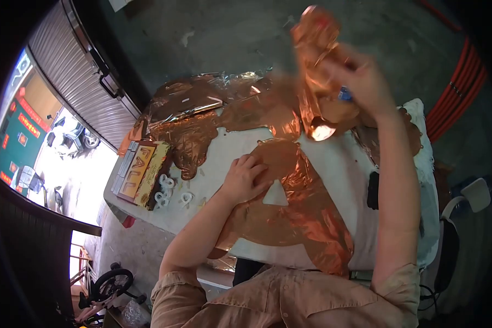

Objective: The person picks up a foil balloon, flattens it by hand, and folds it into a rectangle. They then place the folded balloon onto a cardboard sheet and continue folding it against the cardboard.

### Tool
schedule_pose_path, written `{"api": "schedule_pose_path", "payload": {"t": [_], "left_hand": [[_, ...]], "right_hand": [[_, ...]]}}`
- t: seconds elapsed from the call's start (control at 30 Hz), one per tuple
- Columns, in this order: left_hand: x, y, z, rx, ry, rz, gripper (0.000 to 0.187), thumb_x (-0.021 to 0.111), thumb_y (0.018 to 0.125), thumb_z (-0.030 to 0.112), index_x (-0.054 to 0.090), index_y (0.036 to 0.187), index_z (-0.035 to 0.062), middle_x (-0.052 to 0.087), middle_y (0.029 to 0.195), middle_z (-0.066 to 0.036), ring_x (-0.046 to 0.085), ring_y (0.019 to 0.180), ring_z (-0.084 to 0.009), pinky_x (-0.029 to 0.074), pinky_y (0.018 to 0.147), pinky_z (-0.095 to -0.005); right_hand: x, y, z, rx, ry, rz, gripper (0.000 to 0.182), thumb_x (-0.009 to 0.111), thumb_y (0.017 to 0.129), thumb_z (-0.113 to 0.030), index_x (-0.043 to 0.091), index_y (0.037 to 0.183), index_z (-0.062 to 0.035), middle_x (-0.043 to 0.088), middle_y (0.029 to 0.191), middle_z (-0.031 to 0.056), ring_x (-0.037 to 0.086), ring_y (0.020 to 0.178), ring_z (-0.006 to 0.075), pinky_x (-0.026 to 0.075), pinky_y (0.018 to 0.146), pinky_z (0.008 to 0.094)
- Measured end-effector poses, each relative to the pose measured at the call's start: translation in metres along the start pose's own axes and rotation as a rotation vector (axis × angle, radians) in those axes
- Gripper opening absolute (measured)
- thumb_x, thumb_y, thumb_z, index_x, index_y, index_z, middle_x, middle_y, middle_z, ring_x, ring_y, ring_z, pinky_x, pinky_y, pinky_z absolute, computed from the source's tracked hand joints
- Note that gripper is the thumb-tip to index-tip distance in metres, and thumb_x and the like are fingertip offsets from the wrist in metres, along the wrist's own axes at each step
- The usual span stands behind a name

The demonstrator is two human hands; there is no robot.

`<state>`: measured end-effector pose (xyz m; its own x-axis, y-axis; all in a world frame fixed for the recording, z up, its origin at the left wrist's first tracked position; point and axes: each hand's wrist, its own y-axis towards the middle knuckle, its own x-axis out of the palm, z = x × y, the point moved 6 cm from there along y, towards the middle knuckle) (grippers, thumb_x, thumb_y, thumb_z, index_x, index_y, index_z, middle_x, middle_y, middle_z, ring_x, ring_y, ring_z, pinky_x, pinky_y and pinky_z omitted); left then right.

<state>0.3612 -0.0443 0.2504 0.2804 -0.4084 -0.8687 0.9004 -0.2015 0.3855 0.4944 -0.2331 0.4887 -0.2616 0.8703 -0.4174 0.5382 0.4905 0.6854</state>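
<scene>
head view: white table (333, 158) on grey concrete; left hand (245, 177), fingers together, flat, presses a shiny crinkled copper foil letter (306, 218); right hand (355, 82) lifts a clamped foil strip (311, 60).

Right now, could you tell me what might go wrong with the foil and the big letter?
The right hand pulls the copper foil strip up sharply; it could tear unevenly.

The left hand alone pins the foil-covered letter, which might shift.

The blue tool in the right hand could nick the foil.
</scene>
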Motion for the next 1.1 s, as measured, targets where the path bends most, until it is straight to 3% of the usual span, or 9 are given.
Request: {"api": "schedule_pose_path", "payload": {"t": [0.07, 0.1, 0.2, 0.3, 0.5, 0.6, 0.77, 0.97, 1.1], "left_hand": [[0.003, 0.000, 0.001, 0.027, -0.003, 0.008, 0.045, 0.070, 0.079, 0.038, 0.064, 0.114, 0.0102, 0.057, 0.121, -0.009, 0.052, 0.110, -0.0293, 0.040, 0.095, -0.0421], [0.003, -0.001, 0.001, 0.026, -0.001, 0.007, 0.045, 0.070, 0.079, 0.038, 0.064, 0.114, 0.0102, 0.057, 0.121, -0.009, 0.052, 0.110, -0.0293, 0.040, 0.095, -0.0421], [0.016, 0.001, -0.007, 0.048, 0.088, -0.008, 0.049, 0.070, 0.076, 0.035, 0.062, 0.117, 0.0100, 0.056, 0.122, -0.007, 0.051, 0.112, -0.0267, 0.041, 0.093, -0.0408], [0.027, -0.001, -0.010, 0.133, 0.516, -0.105, 0.056, 0.067, 0.073, 0.026, 0.056, 0.124, 0.0047, 0.055, 0.125, -0.009, 0.048, 0.119, -0.0291, 0.043, 0.096, -0.0393], [0.013, 0.004, 0.001, -0.146, 0.171, -0.424, 0.051, 0.062, 0.078, 0.020, 0.054, 0.125, 0.0022, 0.050, 0.133, -0.016, 0.043, 0.127, -0.0338, 0.039, 0.103, -0.0431], [0.023, -0.004, 0.007, -0.023, 0.129, -0.215, 0.048, 0.060, 0.081, 0.021, 0.054, 0.124, 0.0010, 0.049, 0.133, -0.017, 0.042, 0.128, -0.0351, 0.039, 0.103, -0.0441], [0.034, -0.011, 0.025, -0.042, 0.163, -0.147, 0.044, 0.058, 0.084, 0.019, 0.053, 0.125, 0.0033, 0.048, 0.136, -0.017, 0.041, 0.129, -0.0359, 0.037, 0.105, -0.0444], [0.012, -0.018, 0.018, 0.045, 0.036, -0.082, 0.047, 0.061, 0.086, 0.024, 0.053, 0.128, 0.0048, 0.046, 0.140, -0.016, 0.043, 0.129, -0.0346, 0.037, 0.106, -0.0450], [-0.019, -0.042, 0.021, 0.081, -0.034, -0.153, 0.047, 0.064, 0.085, 0.028, 0.056, 0.126, 0.0055, 0.048, 0.139, -0.015, 0.045, 0.128, -0.0338, 0.037, 0.105, -0.0448]], "right_hand": [[0.024, -0.037, -0.022, 0.011, 0.093, -0.188, 0.012, 0.071, 0.083, -0.008, 0.065, 0.090, -0.0009, 0.059, 0.095, 0.0008, 0.053, 0.087, 0.0087, 0.043, 0.075, 0.0261], [0.034, -0.053, -0.033, -0.140, -0.028, -0.273, 0.013, 0.073, 0.078, -0.011, 0.068, 0.088, -0.0039, 0.064, 0.089, 0.0029, 0.059, 0.090, 0.0201, 0.047, 0.080, 0.0315], [0.080, -0.121, -0.047, -0.349, 0.170, -0.475, 0.013, 0.071, 0.072, -0.004, 0.070, 0.083, -0.0119, 0.065, 0.089, 0.0014, 0.057, 0.093, 0.0221, 0.045, 0.083, 0.0365], [0.115, -0.198, -0.047, -0.188, 0.126, -0.790, 0.022, 0.068, 0.071, -0.005, 0.072, 0.092, -0.0123, 0.066, 0.095, 0.0022, 0.055, 0.100, 0.0232, 0.045, 0.086, 0.0381], [0.116, -0.257, -0.046, 0.016, 0.306, -1.090, 0.037, 0.070, 0.080, -0.019, 0.067, 0.115, -0.0068, 0.063, 0.116, 0.0073, 0.055, 0.110, 0.0257, 0.045, 0.095, 0.0377], [0.106, -0.240, -0.017, 0.488, 0.352, -0.924, 0.044, 0.070, 0.082, -0.022, 0.062, 0.122, -0.0063, 0.060, 0.122, 0.0091, 0.054, 0.114, 0.0273, 0.044, 0.097, 0.0382], [0.117, -0.221, 0.019, 0.184, -0.399, -0.548, 0.056, 0.060, 0.089, -0.039, 0.050, 0.136, -0.0094, 0.049, 0.137, 0.0146, 0.044, 0.130, 0.0296, 0.039, 0.103, 0.0475], [0.157, -0.252, 0.066, 0.214, -0.490, -0.639, 0.069, 0.045, 0.094, -0.048, 0.032, 0.147, -0.0062, 0.021, 0.156, 0.0178, 0.014, 0.146, 0.0335, 0.009, 0.119, 0.0461], [0.153, -0.251, 0.064, 0.218, -0.479, -0.663, 0.068, 0.044, 0.094, -0.048, 0.033, 0.147, -0.0065, 0.022, 0.156, 0.0177, 0.015, 0.146, 0.0332, 0.009, 0.119, 0.0463]]}}
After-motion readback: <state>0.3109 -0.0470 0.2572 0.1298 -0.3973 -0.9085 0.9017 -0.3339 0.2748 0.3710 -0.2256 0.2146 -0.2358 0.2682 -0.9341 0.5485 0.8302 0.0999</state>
